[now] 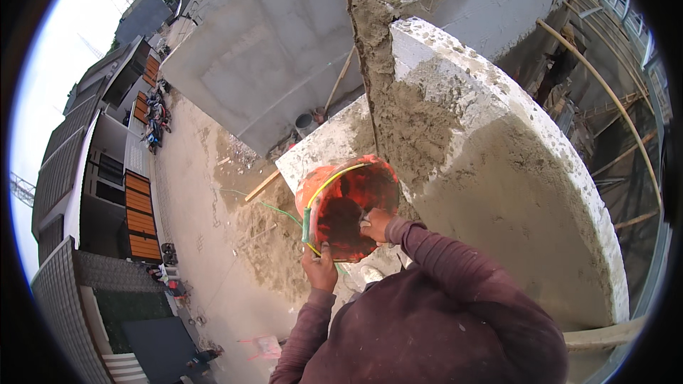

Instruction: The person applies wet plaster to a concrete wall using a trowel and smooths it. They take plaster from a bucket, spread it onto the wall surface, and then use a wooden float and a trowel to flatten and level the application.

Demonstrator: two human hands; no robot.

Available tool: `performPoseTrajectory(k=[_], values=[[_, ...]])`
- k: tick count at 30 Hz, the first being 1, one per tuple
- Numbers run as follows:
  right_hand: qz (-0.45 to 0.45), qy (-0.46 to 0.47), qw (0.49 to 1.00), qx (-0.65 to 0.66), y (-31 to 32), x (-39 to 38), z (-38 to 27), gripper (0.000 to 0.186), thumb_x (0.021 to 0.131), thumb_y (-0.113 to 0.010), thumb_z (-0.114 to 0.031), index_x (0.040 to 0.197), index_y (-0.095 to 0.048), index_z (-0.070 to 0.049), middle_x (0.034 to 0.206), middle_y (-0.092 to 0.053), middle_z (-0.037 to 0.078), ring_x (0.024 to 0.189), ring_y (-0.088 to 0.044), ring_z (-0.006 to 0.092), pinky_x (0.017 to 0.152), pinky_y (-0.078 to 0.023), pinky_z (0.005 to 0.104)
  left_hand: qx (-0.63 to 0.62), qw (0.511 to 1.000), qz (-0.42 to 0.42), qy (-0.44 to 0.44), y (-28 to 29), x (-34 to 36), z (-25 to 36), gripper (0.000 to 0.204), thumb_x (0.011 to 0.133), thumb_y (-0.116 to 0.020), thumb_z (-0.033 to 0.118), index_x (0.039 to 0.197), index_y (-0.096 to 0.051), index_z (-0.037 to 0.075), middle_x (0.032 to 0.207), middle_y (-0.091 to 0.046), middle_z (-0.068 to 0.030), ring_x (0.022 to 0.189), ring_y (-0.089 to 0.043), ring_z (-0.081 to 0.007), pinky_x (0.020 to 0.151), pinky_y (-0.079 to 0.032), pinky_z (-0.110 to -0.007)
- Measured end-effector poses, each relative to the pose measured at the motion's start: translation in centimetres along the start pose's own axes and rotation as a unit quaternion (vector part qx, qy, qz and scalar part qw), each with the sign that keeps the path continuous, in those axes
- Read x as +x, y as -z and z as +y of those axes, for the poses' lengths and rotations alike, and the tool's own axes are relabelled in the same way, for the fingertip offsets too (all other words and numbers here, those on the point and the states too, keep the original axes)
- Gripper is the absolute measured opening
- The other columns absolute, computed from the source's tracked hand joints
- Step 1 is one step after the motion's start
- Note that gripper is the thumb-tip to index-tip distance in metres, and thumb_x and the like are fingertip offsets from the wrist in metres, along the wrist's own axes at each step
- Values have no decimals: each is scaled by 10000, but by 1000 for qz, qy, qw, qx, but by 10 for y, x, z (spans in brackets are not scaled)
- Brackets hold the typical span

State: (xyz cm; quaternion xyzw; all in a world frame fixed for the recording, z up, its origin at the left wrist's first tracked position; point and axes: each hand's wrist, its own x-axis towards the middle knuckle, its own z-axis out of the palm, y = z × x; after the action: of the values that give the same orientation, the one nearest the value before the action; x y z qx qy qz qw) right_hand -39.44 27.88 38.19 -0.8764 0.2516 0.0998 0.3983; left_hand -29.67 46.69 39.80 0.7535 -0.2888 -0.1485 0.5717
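Gripping orange bucket [373, 183] at rim with left hand [320, 268], reaching inside with right hand [377, 226], can't tell right grip, working beside wall [512, 192]

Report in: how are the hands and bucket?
Left hand holds rim; right hand inside, grip unclear. Orange bucket tilted, mouth toward camera. Rough wall close on the right.

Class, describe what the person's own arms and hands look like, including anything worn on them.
The left sleeve and right sleeve are long, dull maroon and reach the wrists, with paler, dusty-looking patches. The left hand and right hand are bare, without gloves.
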Motion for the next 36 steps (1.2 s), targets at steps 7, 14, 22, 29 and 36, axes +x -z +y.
performPoseTrajectory(k=[7,14,22,29,36], values=[[6,-63,995,-73,6,15,14,363,888,-561,-324,1030,-667,-8,1128,-642,218,1062,-614,375,892,-513,407,71,997,-23,-32,1,3,-13,367,911,-540,2,1276,-532,-32,1148,-622,-161,1016,-612,-235,867,-472,-336],[74,-89,978,-171,29,-11,18,366,922,-508,-316,1120,-649,-43,1101,-656,202,1030,-634,350,918,-497,443,98,983,-36,-149,0,-5,19,462,877,-553,-37,1337,-521,-13,1401,-473,-252,1210,-558,-359,962,-462,-383],[54,-54,997,-27,-24,-16,-41,436,892,-600,-360,1166,-602,-20,1014,-662,240,965,-637,401,855,-494,464,-33,999,-32,-16,8,3,-28,326,908,-576,39,1221,-537,-40,1057,-641,-111,929,-610,-158,782,-496,-317],[-42,-7,999,-15,27,-26,-87,507,857,-652,-361,1176,-604,30,1069,-655,241,1024,-627,383,905,-484,426,-356,902,104,222,42,5,-65,215,906,-580,109,1075,-539,-18,960,-626,-106,814,-672,-212,686,-611,-360],[-172,117,966,153,93,-33,-164,345,941,-593,-314,938,-632,29,734,-618,91,623,-635,185,585,-502,326,-334,847,285,298,130,-67,-174,277,854,-579,112,1112,-496,54,905,-587,-72,752,-659,-215,645,-622,-402]])
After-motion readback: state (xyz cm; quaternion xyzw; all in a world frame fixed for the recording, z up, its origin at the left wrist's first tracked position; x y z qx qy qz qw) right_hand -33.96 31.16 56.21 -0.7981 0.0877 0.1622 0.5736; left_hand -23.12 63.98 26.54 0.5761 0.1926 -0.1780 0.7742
